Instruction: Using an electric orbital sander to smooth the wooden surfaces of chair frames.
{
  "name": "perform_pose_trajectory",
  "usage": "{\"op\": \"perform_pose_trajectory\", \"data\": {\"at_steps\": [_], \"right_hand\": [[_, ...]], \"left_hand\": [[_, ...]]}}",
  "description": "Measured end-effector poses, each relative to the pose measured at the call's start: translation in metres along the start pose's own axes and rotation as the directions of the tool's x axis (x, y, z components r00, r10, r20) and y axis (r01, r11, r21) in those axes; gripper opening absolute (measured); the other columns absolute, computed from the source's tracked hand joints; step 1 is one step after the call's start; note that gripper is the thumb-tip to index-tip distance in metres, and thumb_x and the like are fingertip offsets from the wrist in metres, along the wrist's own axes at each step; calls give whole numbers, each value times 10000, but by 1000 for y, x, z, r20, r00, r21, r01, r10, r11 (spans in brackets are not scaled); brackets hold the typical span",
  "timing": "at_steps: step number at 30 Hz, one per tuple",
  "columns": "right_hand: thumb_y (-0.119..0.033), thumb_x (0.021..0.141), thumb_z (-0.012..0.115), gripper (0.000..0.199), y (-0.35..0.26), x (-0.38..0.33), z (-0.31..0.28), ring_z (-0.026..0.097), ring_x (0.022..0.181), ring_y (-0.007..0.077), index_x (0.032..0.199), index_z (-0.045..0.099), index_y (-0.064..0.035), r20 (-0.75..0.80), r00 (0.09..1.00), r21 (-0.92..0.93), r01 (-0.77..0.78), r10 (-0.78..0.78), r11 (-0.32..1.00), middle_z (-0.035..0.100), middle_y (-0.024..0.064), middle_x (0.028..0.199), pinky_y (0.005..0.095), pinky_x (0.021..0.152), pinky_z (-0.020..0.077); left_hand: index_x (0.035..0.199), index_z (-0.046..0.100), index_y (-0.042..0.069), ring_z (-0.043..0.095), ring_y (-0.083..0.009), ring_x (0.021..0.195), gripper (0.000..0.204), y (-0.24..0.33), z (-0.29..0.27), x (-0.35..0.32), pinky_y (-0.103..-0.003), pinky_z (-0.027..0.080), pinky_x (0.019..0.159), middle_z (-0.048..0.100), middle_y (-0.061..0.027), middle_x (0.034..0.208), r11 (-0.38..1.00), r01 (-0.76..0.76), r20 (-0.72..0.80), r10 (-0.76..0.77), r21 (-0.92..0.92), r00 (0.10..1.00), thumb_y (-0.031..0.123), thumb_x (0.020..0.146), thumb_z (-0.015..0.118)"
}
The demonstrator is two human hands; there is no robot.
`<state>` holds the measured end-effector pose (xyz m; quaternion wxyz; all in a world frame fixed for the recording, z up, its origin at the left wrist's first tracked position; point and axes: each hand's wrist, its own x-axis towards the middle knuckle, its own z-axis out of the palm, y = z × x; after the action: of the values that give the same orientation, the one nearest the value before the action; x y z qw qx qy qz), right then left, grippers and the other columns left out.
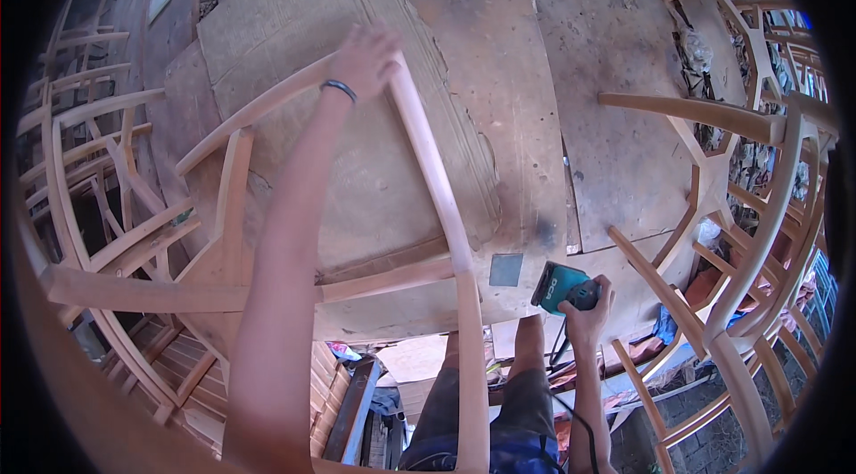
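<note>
Right hand (590, 313) is wrapped round a teal-and-black power sander (560, 287), near right, held apart from the pale, angular wooden chair frame (426, 148). That's centre-left over flat brown cardboard (374, 193), probably padding. Left hand (370, 55)'s at the frame's far corner, likely steadying; too blurry to tell if it's gripping.

Frame (431, 162) over cardboard (366, 193), sander (568, 289) to its right

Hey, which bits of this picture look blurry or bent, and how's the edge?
Head view: the left hand looks smeared, likely from motion, while the sander in the right hand reads sharper; same head view: fisheye distortion appears to bow the chair frames at the right, and black vignetting rings the scene.
</note>
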<state>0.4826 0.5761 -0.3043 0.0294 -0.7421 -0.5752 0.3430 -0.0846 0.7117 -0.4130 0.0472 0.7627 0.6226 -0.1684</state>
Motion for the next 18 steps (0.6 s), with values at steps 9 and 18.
{"op": "perform_pose_trajectory", "data": {"at_steps": [9,18], "right_hand": [[-97,588,774,728,-7,-17,23,567,1060,371,1270,520,-69,44,999,104,-14,10,995,512,168,1139,453,964,478],[-107,581,778,713,1,-25,-4,566,1044,351,1246,525,-63,51,997,111,53,-59,992,510,153,1126,442,947,475]], "left_hand": [[1346,582,-37,410,-337,1444,479,55,22,-18,-469,258,1248,536,-215,1456,981,-190,-151,194,39,969,302,1014,513],[1302,615,19,445,-336,1407,437,200,29,-89,-459,288,1242,544,-192,1431,799,-292,-21,331,-526,943,280,953,592]]}}
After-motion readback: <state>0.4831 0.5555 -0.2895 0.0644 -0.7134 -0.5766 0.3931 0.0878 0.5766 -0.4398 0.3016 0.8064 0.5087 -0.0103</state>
